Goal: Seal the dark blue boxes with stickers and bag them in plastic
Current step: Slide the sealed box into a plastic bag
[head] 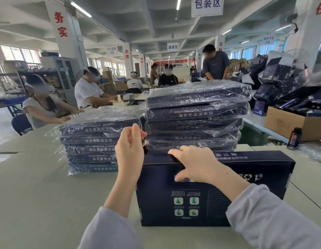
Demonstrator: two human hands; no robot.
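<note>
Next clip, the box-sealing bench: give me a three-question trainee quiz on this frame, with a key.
1. True or false: the dark blue box under the right hand is already in plastic.
2. Bagged stacks beyond it: A one, B two, C four?
3. Fill in: the dark bottle stands beside a ___ carton.
Key: 1 false; 2 B, the left stack and the right stack; 3 cardboard.

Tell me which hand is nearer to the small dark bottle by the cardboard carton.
Right. The right hand holds the top of the dark blue box, left of the bottle; the left hand is farther left, past the box's edge.
</note>
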